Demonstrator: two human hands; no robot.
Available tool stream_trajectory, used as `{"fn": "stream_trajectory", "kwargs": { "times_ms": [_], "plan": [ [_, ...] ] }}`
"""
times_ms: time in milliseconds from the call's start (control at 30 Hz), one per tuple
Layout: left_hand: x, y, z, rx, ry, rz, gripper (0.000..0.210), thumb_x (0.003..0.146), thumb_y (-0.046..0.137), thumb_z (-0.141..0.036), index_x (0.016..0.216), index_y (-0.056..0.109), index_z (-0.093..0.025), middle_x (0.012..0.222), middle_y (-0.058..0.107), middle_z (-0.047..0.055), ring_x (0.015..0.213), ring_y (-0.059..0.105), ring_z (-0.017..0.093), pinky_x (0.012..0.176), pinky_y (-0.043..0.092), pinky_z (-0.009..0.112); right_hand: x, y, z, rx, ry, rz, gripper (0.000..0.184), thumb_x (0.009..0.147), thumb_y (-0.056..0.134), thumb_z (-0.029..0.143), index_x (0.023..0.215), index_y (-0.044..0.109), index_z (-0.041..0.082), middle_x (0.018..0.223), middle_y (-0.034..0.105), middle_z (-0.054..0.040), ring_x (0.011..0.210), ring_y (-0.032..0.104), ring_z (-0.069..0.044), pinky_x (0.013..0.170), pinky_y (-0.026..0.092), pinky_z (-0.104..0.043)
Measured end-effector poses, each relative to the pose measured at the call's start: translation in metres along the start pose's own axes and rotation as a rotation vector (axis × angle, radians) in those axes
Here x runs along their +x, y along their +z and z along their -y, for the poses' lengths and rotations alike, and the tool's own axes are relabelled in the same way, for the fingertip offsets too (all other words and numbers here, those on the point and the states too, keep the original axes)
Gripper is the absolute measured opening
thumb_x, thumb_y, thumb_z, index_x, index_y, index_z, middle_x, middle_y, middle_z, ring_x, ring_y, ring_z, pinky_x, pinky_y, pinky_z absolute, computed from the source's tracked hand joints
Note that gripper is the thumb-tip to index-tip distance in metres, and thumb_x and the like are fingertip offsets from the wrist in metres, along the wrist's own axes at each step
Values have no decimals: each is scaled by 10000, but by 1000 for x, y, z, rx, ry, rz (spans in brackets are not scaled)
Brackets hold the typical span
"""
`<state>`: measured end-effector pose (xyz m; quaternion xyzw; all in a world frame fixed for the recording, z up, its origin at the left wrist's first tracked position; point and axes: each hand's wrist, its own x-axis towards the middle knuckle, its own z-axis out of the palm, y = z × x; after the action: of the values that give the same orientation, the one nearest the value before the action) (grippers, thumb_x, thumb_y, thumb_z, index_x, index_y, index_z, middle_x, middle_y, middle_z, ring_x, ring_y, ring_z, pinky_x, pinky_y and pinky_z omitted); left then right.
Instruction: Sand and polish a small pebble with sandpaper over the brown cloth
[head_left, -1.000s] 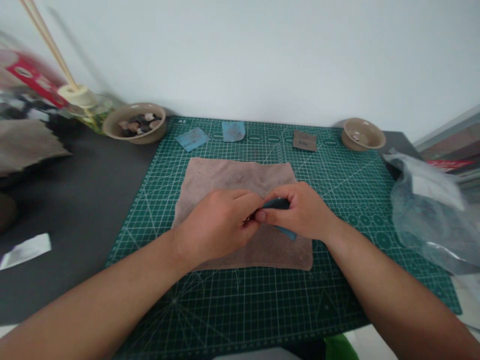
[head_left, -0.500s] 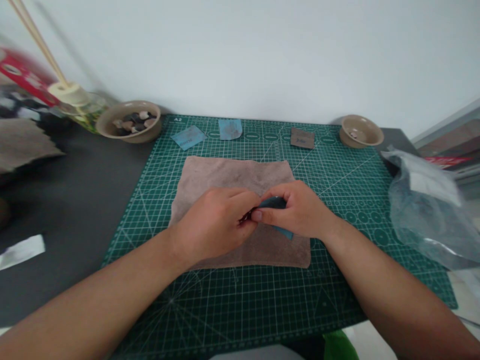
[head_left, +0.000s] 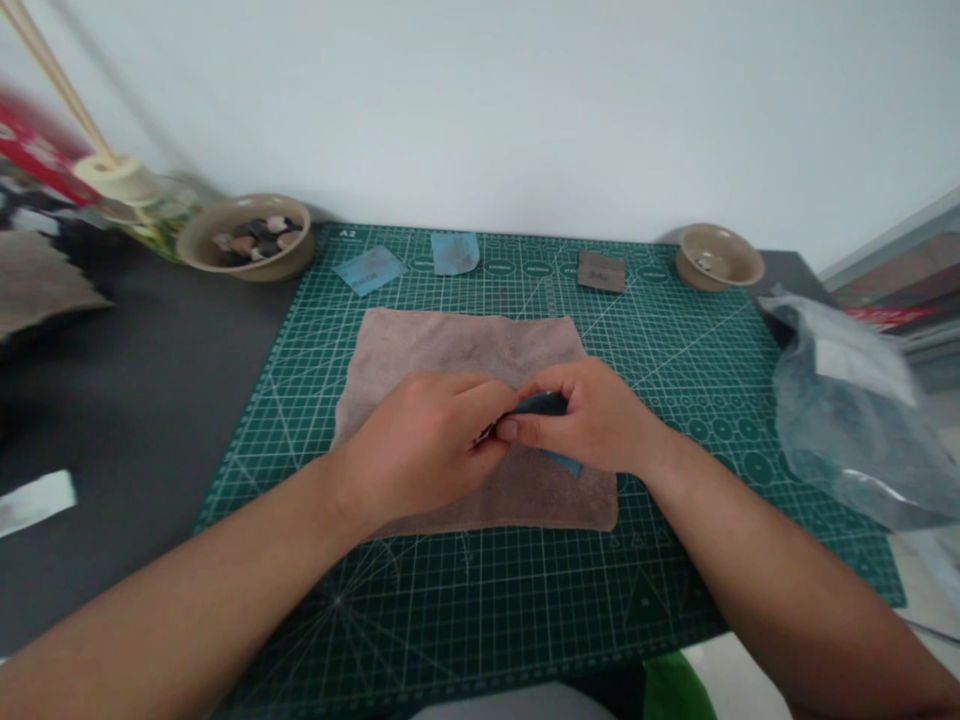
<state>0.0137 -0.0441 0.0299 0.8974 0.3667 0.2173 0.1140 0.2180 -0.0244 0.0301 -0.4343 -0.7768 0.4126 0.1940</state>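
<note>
My right hand (head_left: 592, 415) is closed on a bent piece of blue-grey sandpaper (head_left: 544, 403); its blue lower corner sticks out below the fingers. My left hand (head_left: 435, 440) is closed in a pinch, its fingertips meeting those of my right hand. A small dark thing shows between the fingers there, mostly hidden, so I cannot tell what it is. Both hands are over a brownish-pink cloth (head_left: 450, 345), spread on the green cutting mat (head_left: 480, 590).
Behind the cloth lie two blue sandpaper pieces (head_left: 370, 270) (head_left: 455, 254) and a grey-brown one (head_left: 601, 271). A bowl of stones (head_left: 206, 250) stands back left, a second bowl (head_left: 718, 262) back right. A reed diffuser (head_left: 124, 185) is at left, a clear plastic bag (head_left: 840, 420) at right.
The view has shifted slightly, so everything sits a little further left and up. Both hands keep the same hold in the same place over the cloth.
</note>
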Motion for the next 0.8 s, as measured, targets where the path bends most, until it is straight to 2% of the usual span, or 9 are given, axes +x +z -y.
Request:
{"fn": "stream_trajectory", "kwargs": {
  "times_ms": [800],
  "plan": [
    [1,-2,0,-8,-10,49,150,846,520,-138,716,500,-210,633,523,-27,558,473,128,536,300,287,0,0,1,-51,-22,5,258,852,739,425,858,810,178,764,774,-6,691,676,-154,610,421,-275]
  ]
}}
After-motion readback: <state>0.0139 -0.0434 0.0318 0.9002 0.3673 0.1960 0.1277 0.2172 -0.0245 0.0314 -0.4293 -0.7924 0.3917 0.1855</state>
